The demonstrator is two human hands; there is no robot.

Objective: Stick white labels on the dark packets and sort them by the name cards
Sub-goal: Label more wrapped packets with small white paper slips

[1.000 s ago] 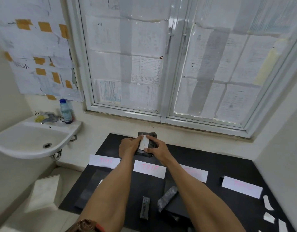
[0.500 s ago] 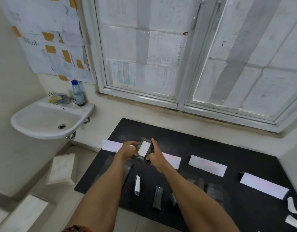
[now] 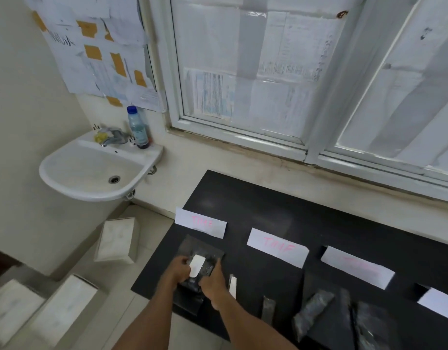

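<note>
A dark packet [image 3: 208, 269] bearing a white label [image 3: 197, 265] is held between both hands low over the near left corner of the black counter [image 3: 268, 205], just in front of the leftmost name card [image 3: 200, 222]. The left hand [image 3: 178, 270] is closed on the packet's left edge and the right hand [image 3: 214, 282] on its right edge. Whether the packet rests on the dark material beneath it cannot be told.

Labelling of this packet appears done, and placing it by the card is judged to be the step in hand. Just beside the right hand, a second labelled packet [image 3: 232, 286] lies on the counter, not clearly assigned to any card. Further right, unlabelled packets [image 3: 311, 311] lie in front of the second name card [image 3: 277, 247] and third name card [image 3: 356, 270]. A fourth name card [image 3: 440, 305] sits at the right edge. Most of the labelling and sorting is therefore judged to remain.
</note>
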